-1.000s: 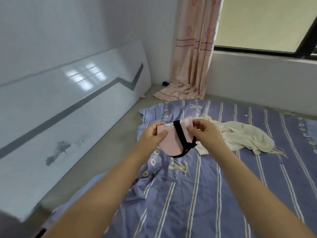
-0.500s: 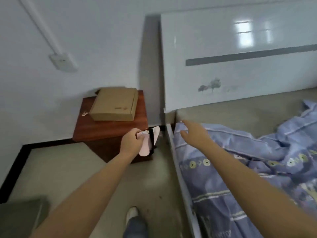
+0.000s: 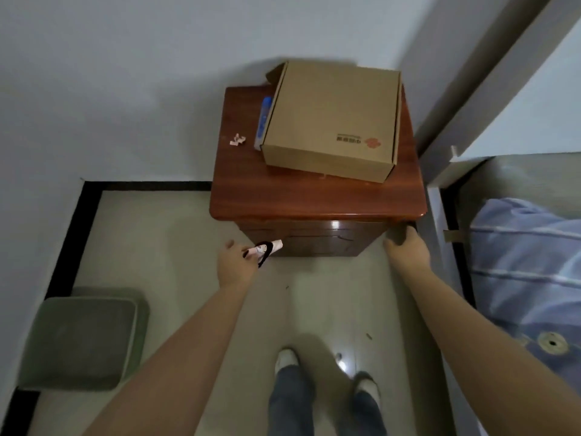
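Pink folded cloth with black strap: pinched between thumb and fingertips of the left hand, long axis running forward and rightward beyond those fingertips, tip just short of the nightstand front. Right hand well right of the cloth, fingers curled round the nightstand's front corner, under the top. Probably calls for a drawer pulled open first.

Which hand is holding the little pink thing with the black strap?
The left hand pinches the pink folded item in front of the nightstand. The right hand only curls its fingers under the nightstand's front corner.
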### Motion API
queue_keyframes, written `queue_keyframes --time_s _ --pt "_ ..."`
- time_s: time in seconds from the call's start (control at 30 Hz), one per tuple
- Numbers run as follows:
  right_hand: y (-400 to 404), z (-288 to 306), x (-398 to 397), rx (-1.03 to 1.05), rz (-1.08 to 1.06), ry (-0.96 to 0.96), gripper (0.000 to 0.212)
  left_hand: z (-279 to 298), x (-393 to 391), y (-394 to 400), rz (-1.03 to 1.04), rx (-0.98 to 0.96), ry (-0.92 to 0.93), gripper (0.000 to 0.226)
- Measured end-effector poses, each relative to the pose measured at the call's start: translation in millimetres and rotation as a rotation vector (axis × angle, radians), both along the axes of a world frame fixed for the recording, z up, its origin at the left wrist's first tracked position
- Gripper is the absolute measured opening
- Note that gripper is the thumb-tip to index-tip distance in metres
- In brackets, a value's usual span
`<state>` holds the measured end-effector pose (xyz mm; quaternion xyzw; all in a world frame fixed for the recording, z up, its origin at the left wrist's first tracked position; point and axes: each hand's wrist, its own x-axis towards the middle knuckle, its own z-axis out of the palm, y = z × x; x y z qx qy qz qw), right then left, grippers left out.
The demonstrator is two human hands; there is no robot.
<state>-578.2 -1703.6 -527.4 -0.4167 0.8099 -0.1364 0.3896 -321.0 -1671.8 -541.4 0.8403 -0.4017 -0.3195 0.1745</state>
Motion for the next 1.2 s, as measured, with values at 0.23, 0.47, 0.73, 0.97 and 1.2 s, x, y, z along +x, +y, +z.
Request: queue_keyframes --time_s 0.23,0.47,0.73,0.97,1.2 --pt "-38 -78 18 -0.226 -0.486 -0.3 0.068 -86 22 -41 -0.058 -0.324 -0.01 0.009" --pt "-48 -99 16 -0.384 -0.631 -0.264 0.065 -99 16 -55 0.118 -0.379 0.003 0.01" --pt "26 -101 0 -0.221 -0.493 -0.166 0.059 -88 31 28 -0.056 -0.148 -0.028 0.012" --pt "64 -97 22 -0.152 0.146 0.457 0.074 -60 39 57 -0.172 -0.126 -0.044 0.011" --pt "50 -98 69 -0.28 0.773 0.343 0.03 -36 2 11 -0.046 -0.357 0.048 0.023"
